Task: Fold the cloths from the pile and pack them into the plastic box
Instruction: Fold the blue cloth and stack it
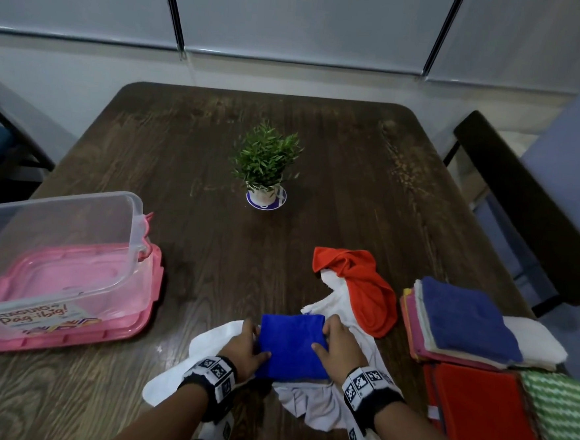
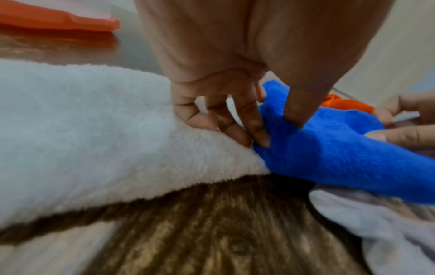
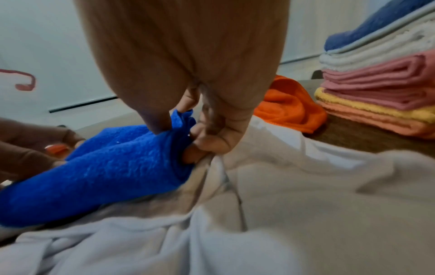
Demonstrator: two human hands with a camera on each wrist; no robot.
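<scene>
- Presently the blue cloth [image 1: 291,347] lies folded near the front edge of the dark wooden surface [image 1: 280,246], resting on rumpled white cloths [image 1: 320,404]; it sits between the two hands
- left hand [image 1: 243,349] grips the cloth's left edge; in the left wrist view its thumb presses on top while curled fingers [image 2: 249,122] tuck at the fold, so this grip is closed on the blue cloth
- right hand [image 1: 336,348] grips the right edge; in the right wrist view its thumb sits on top and the fingers [image 3: 212,137] curl under the folded edge, so this grip is likewise closed on the blue cloth
- an orange cloth [image 1: 363,286] lies crumpled just beyond the right hand, partly over a white one
- the clear plastic box [image 1: 56,255] stands at the left of the surface on its pink lid [image 1: 109,324], well apart from the hands; nothing can be made out inside it
- a stack of folded cloths [image 1: 466,325] with a dark blue one on top sits at the right; flat orange and green-patterned cloths [image 1: 560,414] lie nearer the front edge
- a small potted plant [image 1: 267,163] stands at the middle of the surface
</scene>
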